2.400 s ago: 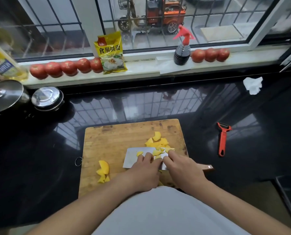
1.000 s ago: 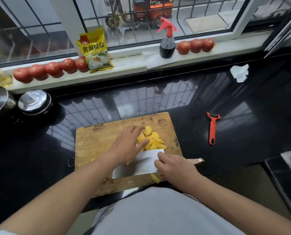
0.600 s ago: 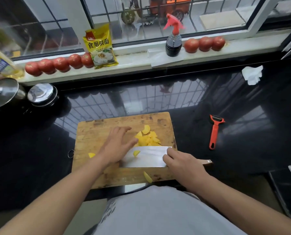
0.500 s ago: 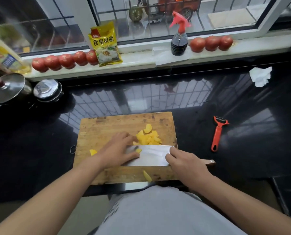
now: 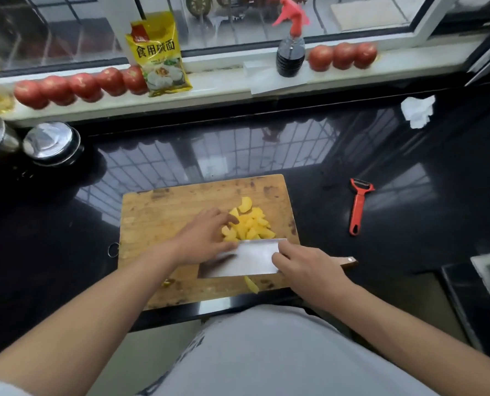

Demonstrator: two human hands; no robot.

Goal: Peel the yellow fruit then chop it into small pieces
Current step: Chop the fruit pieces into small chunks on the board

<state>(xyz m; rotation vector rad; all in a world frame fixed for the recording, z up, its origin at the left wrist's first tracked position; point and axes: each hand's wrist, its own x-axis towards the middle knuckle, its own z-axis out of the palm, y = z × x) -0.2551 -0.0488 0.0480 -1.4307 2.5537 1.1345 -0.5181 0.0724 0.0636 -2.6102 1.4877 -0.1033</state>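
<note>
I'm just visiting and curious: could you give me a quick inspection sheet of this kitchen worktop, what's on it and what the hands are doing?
Surface: glossy black counter bearing a wooden cutting board.
Job's things: chopped yellow fruit pieces heaped against the cleaver; one stray piece near the board's front edge.
Clutter: red peeler, crumpled tissue, pot lids.
Hands: left hand flat beside the heap; right hand grips the cleaver.
Cables: nothing seen.
Surroundings: windowsill with tomatoes, yellow packet, spray bottle.

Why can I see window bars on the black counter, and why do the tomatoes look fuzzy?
Head view: the shiny counter mirrors the bright window's bars as glare; the left tomatoes near the edge are smeared and soft, and the sill bows from the wide lens; the fruit is sharp.
</note>
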